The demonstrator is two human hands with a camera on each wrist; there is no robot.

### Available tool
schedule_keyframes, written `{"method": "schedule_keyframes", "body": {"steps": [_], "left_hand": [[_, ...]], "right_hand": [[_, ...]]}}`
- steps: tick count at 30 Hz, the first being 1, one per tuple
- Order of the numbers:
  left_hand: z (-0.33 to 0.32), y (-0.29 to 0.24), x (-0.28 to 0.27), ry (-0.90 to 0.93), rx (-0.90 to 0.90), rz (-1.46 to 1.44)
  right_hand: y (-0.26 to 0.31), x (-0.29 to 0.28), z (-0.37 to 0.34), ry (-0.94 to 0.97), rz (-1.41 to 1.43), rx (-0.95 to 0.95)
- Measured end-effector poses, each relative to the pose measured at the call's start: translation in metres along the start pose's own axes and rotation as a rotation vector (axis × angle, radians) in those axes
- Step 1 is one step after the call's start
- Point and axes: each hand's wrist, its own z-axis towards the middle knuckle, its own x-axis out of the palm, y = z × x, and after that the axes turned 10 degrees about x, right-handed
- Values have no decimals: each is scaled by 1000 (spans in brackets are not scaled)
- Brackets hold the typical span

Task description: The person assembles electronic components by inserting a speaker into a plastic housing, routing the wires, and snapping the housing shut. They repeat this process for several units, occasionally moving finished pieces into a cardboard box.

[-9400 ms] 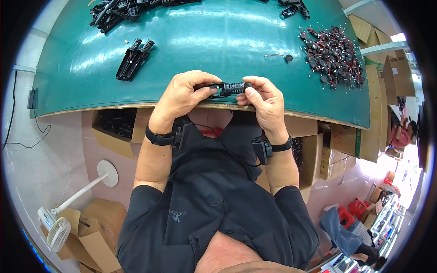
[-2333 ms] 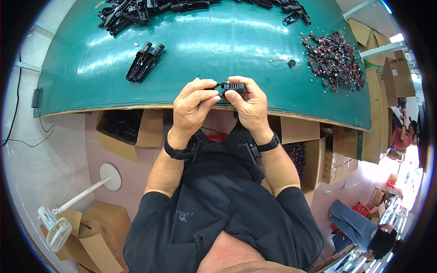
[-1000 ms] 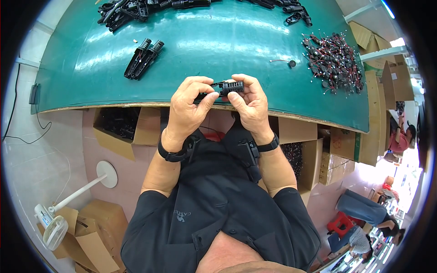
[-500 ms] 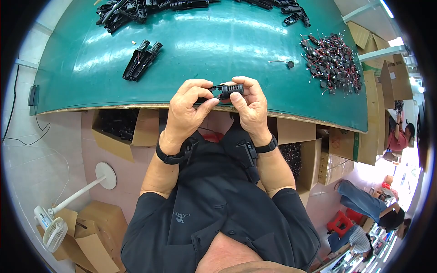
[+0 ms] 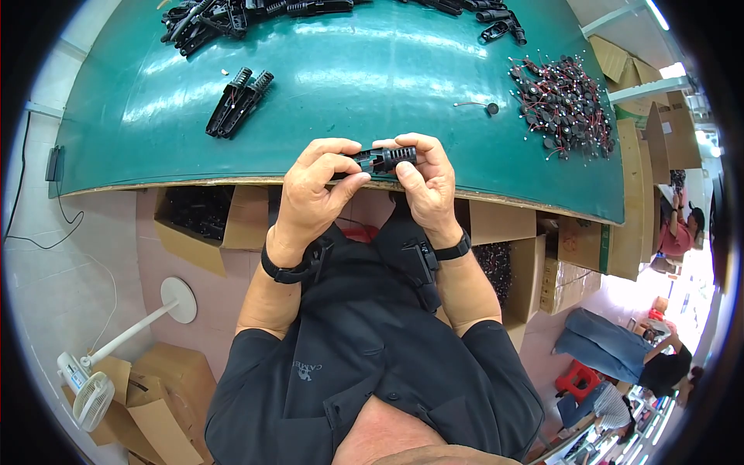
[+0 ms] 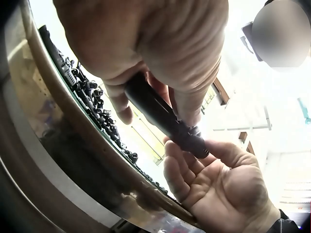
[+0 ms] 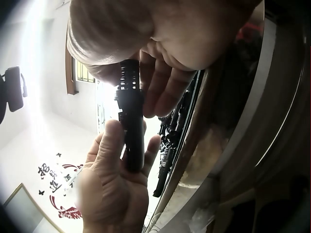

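In the head view, a long black plastic casing (image 5: 399, 158) with a ribbed, slotted round end lies level between both hands, over the table's near edge. My left hand (image 5: 316, 186) pinches its long smooth end between thumb and fingers. Round the ribbed end, my right hand (image 5: 431, 190) grips with the thumb on the near side. The left wrist view shows the casing's dark smooth back (image 6: 155, 109), its far tip at the right fingers. From the right wrist, the ribbed slots (image 7: 129, 80) show under the right hand. Fingers hide parts of the casing's inside.
Two similar casings (image 5: 239, 105) lie together on the green table (image 5: 349, 93). A heap of black parts (image 5: 209, 22) is at the back left. Several small black discs with red wires (image 5: 562, 105) pile up right; a lone wired disc (image 5: 492, 109) lies nearer. Open cartons (image 5: 248, 221) stand below.
Compared with 9.4 seconds ago, the right hand has moved from the casing's tip to round its ribbed end, and the hands are closer together. Recently both hands shifted slightly toward the body.
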Motion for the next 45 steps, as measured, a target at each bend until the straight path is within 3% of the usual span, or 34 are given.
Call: {"method": "schedule_keyframes", "body": {"steps": [11,15,26,35,41,45], "left_hand": [[0,-1,1,3,43,7],[0,-2,2,-28,104,130],[-2,-1,-3,-1,-57,-34],[0,3,-1,-7,-27,-50],[-2,7,-7,3,32,56],[4,18,-16,-63,2,173]], "right_hand": [[2,1,-1,-6,19,2],[4,5,-1,-17,-3,-12],[5,6,-4,-13,-78,-24],[5,5,-3,-7,-60,-16],[2,6,0,25,-47,-25],[7,9,-1,-2,2,75]]}}
